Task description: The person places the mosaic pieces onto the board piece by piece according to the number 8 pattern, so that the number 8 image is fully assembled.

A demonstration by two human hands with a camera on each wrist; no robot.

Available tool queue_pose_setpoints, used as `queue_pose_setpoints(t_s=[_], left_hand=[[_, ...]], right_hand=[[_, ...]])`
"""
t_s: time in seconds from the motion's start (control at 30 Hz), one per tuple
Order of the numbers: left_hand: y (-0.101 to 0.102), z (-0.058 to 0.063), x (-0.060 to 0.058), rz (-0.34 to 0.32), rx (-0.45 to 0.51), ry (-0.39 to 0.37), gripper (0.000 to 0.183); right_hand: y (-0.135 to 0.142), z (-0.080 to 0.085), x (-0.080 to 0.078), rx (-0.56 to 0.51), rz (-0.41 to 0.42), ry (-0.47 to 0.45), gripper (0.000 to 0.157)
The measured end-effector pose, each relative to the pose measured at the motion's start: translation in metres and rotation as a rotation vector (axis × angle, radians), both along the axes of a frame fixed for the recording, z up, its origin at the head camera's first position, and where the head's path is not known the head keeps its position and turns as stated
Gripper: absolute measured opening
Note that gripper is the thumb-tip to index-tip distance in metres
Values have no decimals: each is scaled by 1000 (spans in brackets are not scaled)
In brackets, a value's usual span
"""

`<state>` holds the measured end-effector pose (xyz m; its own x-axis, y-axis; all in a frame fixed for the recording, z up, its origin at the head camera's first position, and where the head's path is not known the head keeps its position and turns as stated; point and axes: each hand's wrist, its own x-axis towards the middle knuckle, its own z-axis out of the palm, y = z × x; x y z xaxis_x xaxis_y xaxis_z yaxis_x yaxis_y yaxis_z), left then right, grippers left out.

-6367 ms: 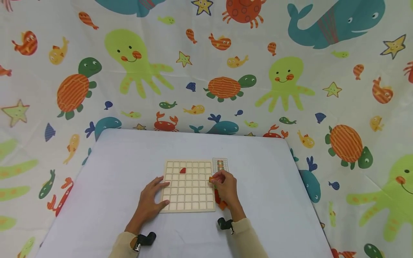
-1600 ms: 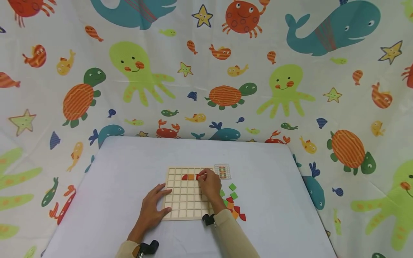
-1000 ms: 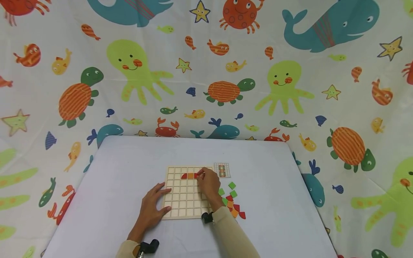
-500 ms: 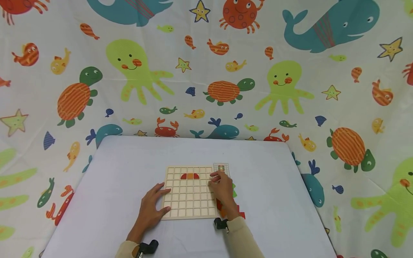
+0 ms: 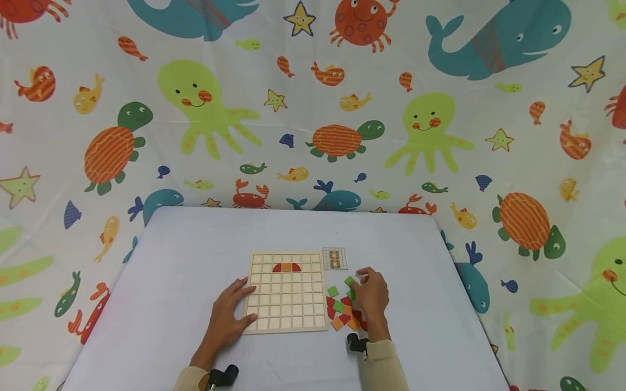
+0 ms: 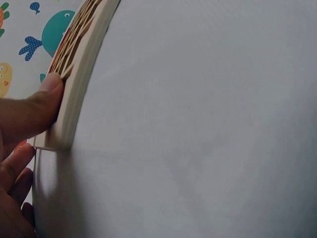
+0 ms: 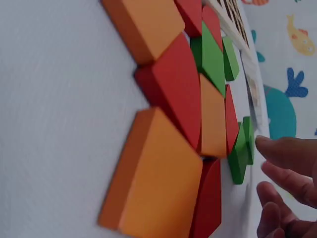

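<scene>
A wooden grid board [image 5: 288,328] lies on the table with two red quarter-round tiles and an orange square tile [image 5: 286,267] between them, in a row near its top. My left hand [image 5: 225,315] rests at the board's left side; the left wrist view shows its thumb [image 6: 49,94] on the rim. My right hand [image 5: 373,293] is over the right side of a loose tile pile, fingers slightly bent and apart. Its fingertips are close to two green tiles [image 7: 239,153], with nothing seen held. Part of the pile is hidden under the hand.
Red, orange and green tiles [image 5: 338,307] lie loose right of the board. A small printed pattern card [image 5: 335,259] lies by the board's upper right corner. White cloth covers the table [image 5: 415,244]; a sea-animal curtain [image 5: 293,81] hangs behind.
The orange and the second red tile have joined the first red tile on the board. My right hand has left them and moved right to the loose tiles. My left hand stays at the board.
</scene>
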<state>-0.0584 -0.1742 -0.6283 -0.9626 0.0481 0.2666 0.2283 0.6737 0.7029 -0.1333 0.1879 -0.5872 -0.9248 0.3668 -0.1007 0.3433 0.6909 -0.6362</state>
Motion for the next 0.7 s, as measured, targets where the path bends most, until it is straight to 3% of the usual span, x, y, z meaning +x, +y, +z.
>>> queue_pose_setpoints(t_s=[0.1, 0.23, 0.7], left_hand=[[-1, 0, 0, -4, 20, 1, 71], [-2, 0, -1, -2, 28, -53, 76], [-2, -2, -1, 10, 28, -83, 81]], right_hand=[[3, -2, 0, -2, 11, -32, 17], [3, -5, -2, -11, 24, -35, 10], [-12, -6, -4, -66, 94, -41, 20]])
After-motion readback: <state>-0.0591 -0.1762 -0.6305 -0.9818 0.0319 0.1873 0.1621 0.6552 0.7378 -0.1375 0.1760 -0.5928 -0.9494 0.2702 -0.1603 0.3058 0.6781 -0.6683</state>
